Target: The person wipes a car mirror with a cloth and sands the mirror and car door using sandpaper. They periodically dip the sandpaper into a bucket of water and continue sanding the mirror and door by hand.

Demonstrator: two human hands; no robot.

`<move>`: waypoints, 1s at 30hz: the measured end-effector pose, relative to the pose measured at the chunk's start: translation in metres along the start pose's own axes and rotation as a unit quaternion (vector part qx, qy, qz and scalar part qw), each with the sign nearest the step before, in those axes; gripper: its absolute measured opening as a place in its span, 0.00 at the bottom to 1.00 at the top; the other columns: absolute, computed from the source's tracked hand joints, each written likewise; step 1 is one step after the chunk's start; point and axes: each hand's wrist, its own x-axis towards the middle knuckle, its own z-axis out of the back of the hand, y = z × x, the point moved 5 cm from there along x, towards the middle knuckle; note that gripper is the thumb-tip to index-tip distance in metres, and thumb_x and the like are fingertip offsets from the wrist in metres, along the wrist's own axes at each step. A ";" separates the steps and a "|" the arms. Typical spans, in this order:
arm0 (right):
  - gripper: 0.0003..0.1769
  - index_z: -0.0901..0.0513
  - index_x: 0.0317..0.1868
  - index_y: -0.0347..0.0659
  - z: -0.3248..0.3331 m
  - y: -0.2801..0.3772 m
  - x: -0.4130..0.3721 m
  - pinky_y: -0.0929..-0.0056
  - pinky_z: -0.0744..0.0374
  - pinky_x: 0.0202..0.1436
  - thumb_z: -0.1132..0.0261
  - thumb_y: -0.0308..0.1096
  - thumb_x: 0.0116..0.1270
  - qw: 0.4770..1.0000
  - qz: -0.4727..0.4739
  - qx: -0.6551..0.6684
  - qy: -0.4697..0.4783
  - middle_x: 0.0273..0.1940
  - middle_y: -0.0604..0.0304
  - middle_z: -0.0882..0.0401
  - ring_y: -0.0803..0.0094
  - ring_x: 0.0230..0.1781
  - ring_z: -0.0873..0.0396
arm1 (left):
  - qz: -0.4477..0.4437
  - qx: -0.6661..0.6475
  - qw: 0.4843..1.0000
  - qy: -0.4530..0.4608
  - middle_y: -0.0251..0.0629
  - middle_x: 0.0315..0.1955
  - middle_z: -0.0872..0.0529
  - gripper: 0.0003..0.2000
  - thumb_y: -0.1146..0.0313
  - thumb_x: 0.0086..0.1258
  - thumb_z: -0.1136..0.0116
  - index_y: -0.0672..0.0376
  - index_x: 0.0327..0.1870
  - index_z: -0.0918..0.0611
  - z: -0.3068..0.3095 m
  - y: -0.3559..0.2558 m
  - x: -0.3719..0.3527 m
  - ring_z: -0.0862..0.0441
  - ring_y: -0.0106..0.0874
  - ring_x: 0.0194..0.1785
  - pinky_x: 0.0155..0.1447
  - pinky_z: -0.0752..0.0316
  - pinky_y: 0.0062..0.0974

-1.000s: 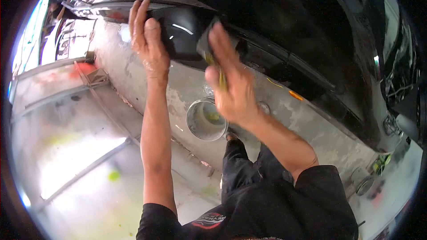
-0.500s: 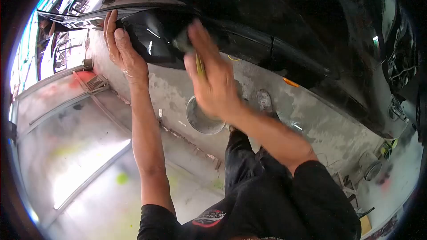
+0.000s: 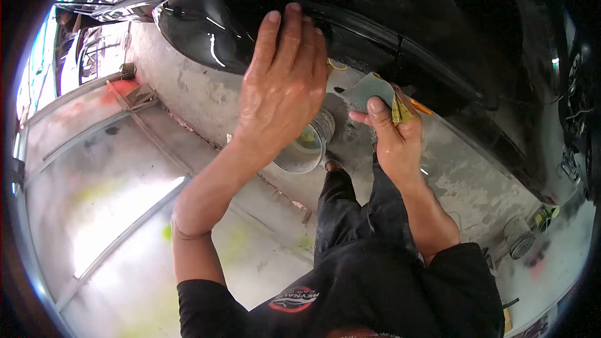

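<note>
My left hand (image 3: 282, 81) lies with its fingers stretched out on the right part of a rounded, glossy black car part (image 3: 203, 34), which looks like a side mirror housing. Streaks of light reflect off its surface. Lower and to the right, my right hand (image 3: 397, 144) pinches a folded piece of sandpaper (image 3: 368, 92) between thumb and fingers. The sheet's outer face is grey, and yellow shows along its folded edge. This hand is apart from the black part. Wet-looking skin shows on my left hand.
Black car bodywork (image 3: 438, 19) fills the top and right. A bucket (image 3: 300, 156) stands on the concrete floor (image 3: 463, 169) below my hands. Paint-stained panels (image 3: 113, 213) are at the left. Another container (image 3: 521, 245) is at the lower right.
My left hand has moved right, from the black part's left edge onto its right part. My right hand has come off the surface, down and to the right, still holding the sandpaper.
</note>
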 end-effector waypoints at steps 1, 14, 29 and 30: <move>0.14 0.23 0.53 0.31 0.000 0.001 -0.002 0.70 0.12 0.52 0.40 0.36 0.82 1.000 0.001 -0.011 -0.008 0.44 0.61 0.21 0.78 0.42 0.19 | 0.012 0.055 0.998 0.037 0.42 0.62 0.16 0.25 0.54 0.69 0.38 0.60 0.62 0.15 -0.008 -0.005 0.001 0.30 0.43 0.75 0.82 0.50 0.51; 0.13 0.18 0.44 0.35 -0.013 0.003 0.011 0.77 0.21 0.41 0.33 0.38 0.77 0.996 0.014 -0.062 -0.059 0.34 0.67 0.20 0.82 0.35 0.24 | -0.088 0.158 0.977 0.112 0.46 0.76 0.30 0.31 0.61 0.73 0.53 0.65 0.76 0.30 -0.029 -0.028 -0.021 0.40 0.42 0.82 0.85 0.56 0.44; 0.12 0.17 0.45 0.32 -0.033 -0.010 0.031 0.75 0.21 0.43 0.31 0.34 0.74 0.998 -0.031 -0.022 -0.045 0.35 0.60 0.15 0.78 0.35 0.20 | 0.320 -0.736 0.592 0.077 0.40 0.49 0.10 0.19 0.64 0.75 0.35 0.66 0.60 0.19 -0.059 -0.043 -0.085 0.12 0.35 0.51 0.54 0.19 0.29; 0.11 0.17 0.44 0.33 -0.036 -0.008 0.024 0.76 0.21 0.43 0.31 0.34 0.74 0.997 -0.067 -0.003 -0.034 0.35 0.61 0.15 0.79 0.35 0.20 | 0.360 -0.792 0.489 0.061 0.39 0.47 0.10 0.19 0.63 0.76 0.35 0.66 0.59 0.19 -0.063 -0.050 -0.089 0.12 0.31 0.50 0.53 0.19 0.27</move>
